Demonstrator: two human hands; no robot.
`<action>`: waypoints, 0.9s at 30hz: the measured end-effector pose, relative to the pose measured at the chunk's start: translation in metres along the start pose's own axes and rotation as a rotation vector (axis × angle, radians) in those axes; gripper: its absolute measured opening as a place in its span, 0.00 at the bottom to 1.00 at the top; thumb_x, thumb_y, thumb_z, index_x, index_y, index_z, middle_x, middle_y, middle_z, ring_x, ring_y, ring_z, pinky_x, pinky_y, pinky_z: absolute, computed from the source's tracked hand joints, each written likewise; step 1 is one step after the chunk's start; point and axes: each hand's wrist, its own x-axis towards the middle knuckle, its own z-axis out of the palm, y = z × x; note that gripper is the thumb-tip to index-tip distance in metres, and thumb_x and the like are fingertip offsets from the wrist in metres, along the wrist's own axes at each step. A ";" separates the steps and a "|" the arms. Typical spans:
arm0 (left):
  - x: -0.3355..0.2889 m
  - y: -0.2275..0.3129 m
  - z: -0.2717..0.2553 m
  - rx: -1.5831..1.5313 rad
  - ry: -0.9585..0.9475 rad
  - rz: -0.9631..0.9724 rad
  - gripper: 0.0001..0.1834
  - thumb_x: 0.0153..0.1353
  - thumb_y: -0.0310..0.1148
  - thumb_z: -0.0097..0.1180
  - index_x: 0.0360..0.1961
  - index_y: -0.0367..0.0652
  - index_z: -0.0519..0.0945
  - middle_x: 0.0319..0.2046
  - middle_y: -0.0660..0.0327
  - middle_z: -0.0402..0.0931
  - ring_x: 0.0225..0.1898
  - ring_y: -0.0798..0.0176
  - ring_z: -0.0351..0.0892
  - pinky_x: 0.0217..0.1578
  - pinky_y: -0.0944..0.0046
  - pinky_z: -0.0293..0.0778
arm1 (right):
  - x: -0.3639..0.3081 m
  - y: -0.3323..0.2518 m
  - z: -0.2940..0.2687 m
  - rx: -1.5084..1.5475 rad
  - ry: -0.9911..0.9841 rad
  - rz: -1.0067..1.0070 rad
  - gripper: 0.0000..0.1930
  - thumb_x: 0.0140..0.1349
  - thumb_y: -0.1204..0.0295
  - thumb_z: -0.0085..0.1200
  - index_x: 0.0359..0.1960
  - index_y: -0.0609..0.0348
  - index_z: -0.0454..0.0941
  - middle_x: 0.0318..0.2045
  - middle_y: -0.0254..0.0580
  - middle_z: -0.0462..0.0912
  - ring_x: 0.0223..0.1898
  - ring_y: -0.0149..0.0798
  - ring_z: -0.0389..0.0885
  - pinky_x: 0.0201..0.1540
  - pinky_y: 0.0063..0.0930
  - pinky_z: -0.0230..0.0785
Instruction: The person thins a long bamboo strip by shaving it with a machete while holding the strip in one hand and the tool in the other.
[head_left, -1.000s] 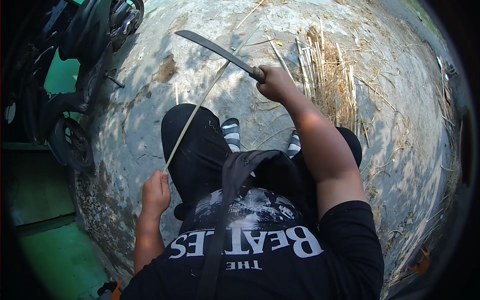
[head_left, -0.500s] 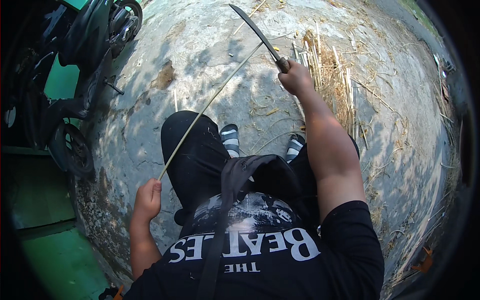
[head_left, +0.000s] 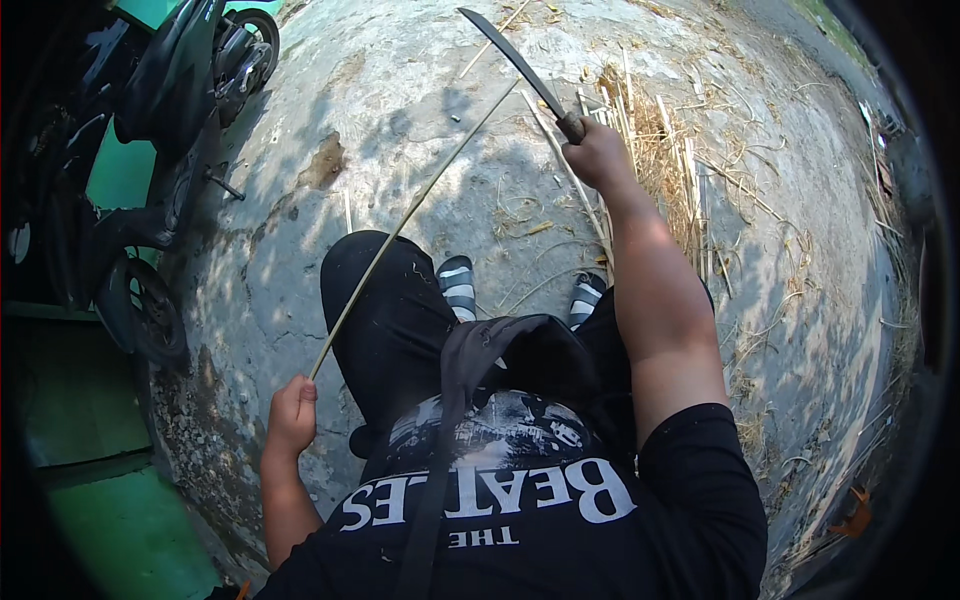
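My right hand [head_left: 600, 155] is closed round the handle of a machete [head_left: 520, 72]. Its dark, curved blade points away to the far left. Closed on the near end of a long, thin bamboo stick [head_left: 420, 198] is my left hand [head_left: 292, 415], low at the left. The stick slants up past my left knee, and its far tip ends close to the blade. From this view I cannot tell whether tip and blade touch. A pale strip [head_left: 568, 165] lies slanted beneath the machete and my right wrist.
Split strips and straw-like shavings [head_left: 650, 150] lie heaped beyond my right forearm, with more scattered over the concrete ground [head_left: 400, 110]. A dark motorbike [head_left: 165, 110] stands at the far left beside a green wall. My sandalled feet [head_left: 457, 287] are ahead of me.
My left hand has drawn slightly back toward me with the stick. The machete has barely moved. A pale strip now slants across the ground under the machete, its far end further left.
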 end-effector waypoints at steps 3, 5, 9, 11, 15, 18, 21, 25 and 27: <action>-0.003 0.000 0.003 -0.044 -0.010 -0.029 0.24 0.79 0.45 0.44 0.30 0.34 0.73 0.19 0.47 0.70 0.22 0.48 0.72 0.27 0.52 0.66 | 0.007 0.014 0.001 0.096 0.101 0.140 0.16 0.58 0.61 0.58 0.45 0.54 0.83 0.39 0.56 0.87 0.45 0.58 0.86 0.52 0.50 0.76; -0.001 0.006 0.009 -0.062 0.011 -0.011 0.24 0.79 0.45 0.45 0.31 0.35 0.73 0.19 0.47 0.71 0.22 0.46 0.72 0.27 0.52 0.67 | 0.009 0.016 0.001 0.153 0.148 0.160 0.18 0.57 0.60 0.58 0.46 0.56 0.83 0.39 0.56 0.87 0.45 0.58 0.86 0.52 0.49 0.76; 0.014 0.040 0.020 -0.036 0.026 -0.064 0.23 0.79 0.44 0.45 0.32 0.35 0.74 0.20 0.46 0.73 0.23 0.43 0.74 0.27 0.52 0.68 | -0.032 -0.047 -0.019 0.276 0.039 -0.176 0.15 0.57 0.67 0.58 0.45 0.58 0.84 0.37 0.56 0.87 0.40 0.59 0.86 0.45 0.47 0.77; 0.029 0.058 0.028 -0.068 0.085 0.048 0.22 0.78 0.43 0.46 0.32 0.35 0.74 0.21 0.44 0.73 0.24 0.38 0.76 0.26 0.50 0.68 | -0.042 -0.058 -0.013 0.164 -0.082 -0.419 0.12 0.54 0.67 0.61 0.38 0.57 0.81 0.27 0.51 0.83 0.31 0.54 0.83 0.37 0.46 0.74; 0.042 0.083 0.038 -0.030 0.078 0.036 0.21 0.78 0.42 0.47 0.31 0.35 0.74 0.21 0.42 0.74 0.26 0.33 0.77 0.26 0.47 0.68 | -0.079 -0.086 0.015 -0.111 -0.228 -0.791 0.07 0.53 0.70 0.60 0.34 0.54 0.79 0.27 0.52 0.83 0.34 0.60 0.84 0.38 0.55 0.76; 0.045 0.084 0.044 0.047 0.113 0.039 0.21 0.78 0.41 0.47 0.31 0.36 0.74 0.21 0.40 0.74 0.28 0.30 0.77 0.27 0.44 0.68 | -0.079 -0.082 0.030 -0.133 -0.308 -0.737 0.06 0.54 0.72 0.59 0.34 0.53 0.79 0.28 0.52 0.84 0.35 0.60 0.84 0.38 0.54 0.75; 0.045 0.086 0.044 0.020 0.136 0.039 0.21 0.78 0.41 0.47 0.30 0.36 0.73 0.21 0.40 0.75 0.29 0.29 0.77 0.27 0.42 0.69 | -0.049 -0.055 0.040 0.039 -0.332 -0.355 0.11 0.54 0.72 0.56 0.39 0.58 0.81 0.31 0.60 0.84 0.40 0.64 0.83 0.44 0.52 0.76; 0.045 0.089 0.041 0.082 0.120 0.023 0.21 0.78 0.41 0.46 0.30 0.36 0.73 0.21 0.40 0.75 0.28 0.29 0.77 0.27 0.42 0.68 | -0.042 -0.058 0.032 -0.001 -0.351 -0.266 0.15 0.56 0.69 0.56 0.45 0.58 0.82 0.40 0.58 0.86 0.46 0.60 0.85 0.51 0.51 0.77; 0.045 0.090 0.041 0.090 0.111 0.010 0.21 0.78 0.41 0.46 0.29 0.36 0.73 0.21 0.40 0.75 0.28 0.29 0.76 0.27 0.41 0.68 | -0.061 -0.077 0.034 -0.083 -0.470 -0.429 0.15 0.55 0.69 0.57 0.44 0.58 0.82 0.39 0.59 0.86 0.46 0.60 0.85 0.51 0.51 0.77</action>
